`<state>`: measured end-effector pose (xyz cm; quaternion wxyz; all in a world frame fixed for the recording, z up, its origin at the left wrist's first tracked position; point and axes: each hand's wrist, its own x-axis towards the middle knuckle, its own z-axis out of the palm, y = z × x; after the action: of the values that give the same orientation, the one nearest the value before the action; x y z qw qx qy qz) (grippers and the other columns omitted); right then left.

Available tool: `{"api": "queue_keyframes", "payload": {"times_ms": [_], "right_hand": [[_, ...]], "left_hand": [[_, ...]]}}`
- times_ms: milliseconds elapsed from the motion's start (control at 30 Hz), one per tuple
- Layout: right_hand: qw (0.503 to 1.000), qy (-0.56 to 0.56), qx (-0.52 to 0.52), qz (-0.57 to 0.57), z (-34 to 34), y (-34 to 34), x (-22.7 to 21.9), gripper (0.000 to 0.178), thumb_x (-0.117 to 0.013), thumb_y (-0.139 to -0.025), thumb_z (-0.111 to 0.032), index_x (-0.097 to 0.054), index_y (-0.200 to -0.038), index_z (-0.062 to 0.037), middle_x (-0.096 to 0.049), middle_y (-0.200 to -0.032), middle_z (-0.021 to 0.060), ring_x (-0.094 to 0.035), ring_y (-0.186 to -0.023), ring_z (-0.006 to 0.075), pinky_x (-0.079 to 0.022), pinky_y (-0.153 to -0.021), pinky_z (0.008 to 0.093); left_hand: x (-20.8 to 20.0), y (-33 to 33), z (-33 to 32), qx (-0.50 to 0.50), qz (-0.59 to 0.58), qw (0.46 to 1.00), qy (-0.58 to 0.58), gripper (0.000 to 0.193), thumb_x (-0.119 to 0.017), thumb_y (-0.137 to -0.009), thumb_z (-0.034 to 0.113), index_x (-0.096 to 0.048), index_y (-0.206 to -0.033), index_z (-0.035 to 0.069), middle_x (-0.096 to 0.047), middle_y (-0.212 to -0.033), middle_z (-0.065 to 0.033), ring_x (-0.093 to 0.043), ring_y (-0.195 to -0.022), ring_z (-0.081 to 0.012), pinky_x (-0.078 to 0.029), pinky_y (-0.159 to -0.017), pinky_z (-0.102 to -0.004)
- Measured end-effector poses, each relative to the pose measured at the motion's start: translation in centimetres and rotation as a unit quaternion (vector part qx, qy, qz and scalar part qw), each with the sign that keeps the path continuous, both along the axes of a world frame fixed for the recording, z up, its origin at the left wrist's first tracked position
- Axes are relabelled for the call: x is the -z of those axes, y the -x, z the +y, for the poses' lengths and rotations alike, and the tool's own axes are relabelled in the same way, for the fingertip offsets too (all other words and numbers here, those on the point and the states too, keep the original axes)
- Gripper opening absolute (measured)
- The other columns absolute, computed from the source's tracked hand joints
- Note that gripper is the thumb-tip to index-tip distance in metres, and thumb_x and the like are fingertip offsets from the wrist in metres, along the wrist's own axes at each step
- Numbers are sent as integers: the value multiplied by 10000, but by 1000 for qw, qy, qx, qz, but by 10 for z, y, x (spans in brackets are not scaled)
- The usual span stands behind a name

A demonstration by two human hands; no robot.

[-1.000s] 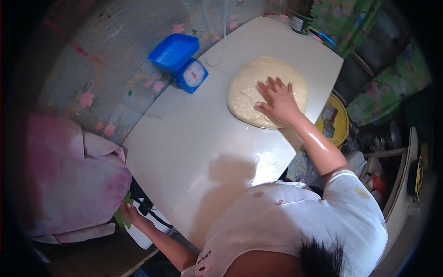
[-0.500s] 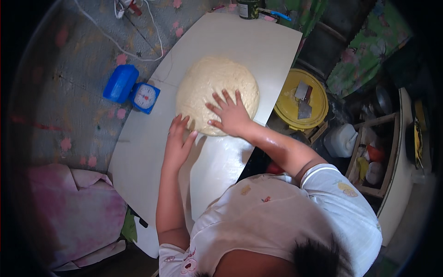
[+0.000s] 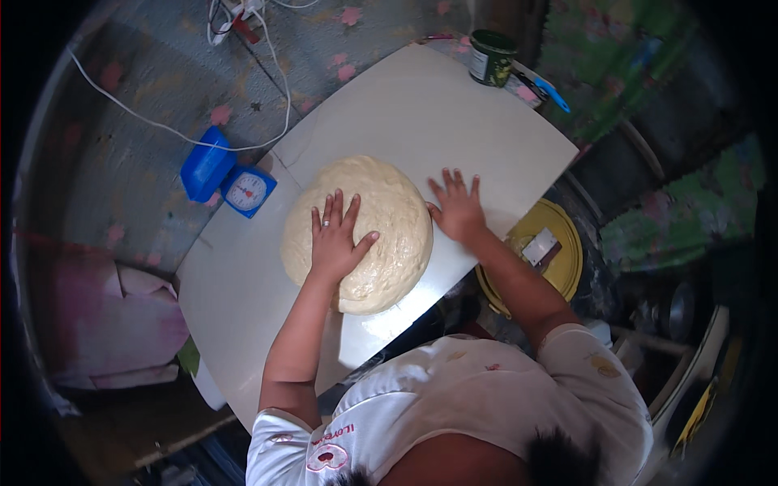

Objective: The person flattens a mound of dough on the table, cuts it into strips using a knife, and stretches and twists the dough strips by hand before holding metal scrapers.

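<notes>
Large rounded mass of dough [image 3: 393,243] on the pale counter [image 3: 502,138], lying beneath the left hand [image 3: 334,245] and to the left of the right hand [image 3: 460,214]. Left hand: palm down on the dough's upper surface, fingers spread, grasping nothing. Right hand: likewise spread and unclenched, its thumb at the dough's right margin; contact there cannot be told.

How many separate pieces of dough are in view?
1: a large round piece of dough on the white table, right of the blue scale; others could be hidden.
</notes>
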<state>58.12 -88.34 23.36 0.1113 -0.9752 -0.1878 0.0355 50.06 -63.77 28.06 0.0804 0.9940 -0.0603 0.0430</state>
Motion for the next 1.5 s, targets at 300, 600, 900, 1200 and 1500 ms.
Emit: {"api": "queue_keyframes", "payload": {"times_ms": [300, 600, 900, 1200, 1500], "right_hand": [[984, -88, -110, 110, 56, -22, 14, 489, -333, -951, -325, -456, -1326, -36, -176, -1499, 277, -76, -1420, 407, 30, -1067, 667], [893, -325, -236, 204, 120, 5, -32, 661, -448, -965, -330, -130, -1490, -83, -108, -1483, 345, -198, -1371, 463, -213, -1127, 415], [795, -602, -9, 76, 143, -39, 57, 507, -442, -965, -297, -332, -1366, -7, -415, -1374, 165, -407, -1265, 285, -314, -1057, 367], [526, -738, -148, 396, 101, -49, -10, 649, -452, -950, -346, -222, -1467, -30, -225, -1526, 93, -182, -1407, 201, -119, -1146, 338], [951, -306, -26, -23, -31, -104, -64, 628, -607, -882, -244, -332, -1421, -78, -288, -1478, 206, -258, -1380, 334, -203, -1117, 447]], "left_hand": [[11, 4, 7, -13, -68, 991, 118, 705, -491, -849, 493, -373, -1418, 92, -317, -1477, -186, -252, -1392, -322, -61, -1139, -500], [35, 8, 31, -65, -128, 929, 341, 677, -351, -901, 514, -406, -1360, 20, -403, -1407, -193, -308, -1346, -346, -96, -1132, -497], [32, 3, 29, -2, -85, 976, 199, 821, -287, -912, 604, -221, -1436, -25, -244, -1501, -213, -178, -1410, -361, -32, -1127, -516], [4, -30, -30, -51, -83, 974, 207, 1037, -487, -799, 646, -193, -1376, -164, -2, -1501, -330, 78, -1393, -486, 47, -1065, -648], [24, -161, -144, 97, 117, 988, 2, 913, -491, -823, 626, -232, -1454, 19, -141, -1503, -286, -42, -1422, -409, 36, -1090, -622]]}}
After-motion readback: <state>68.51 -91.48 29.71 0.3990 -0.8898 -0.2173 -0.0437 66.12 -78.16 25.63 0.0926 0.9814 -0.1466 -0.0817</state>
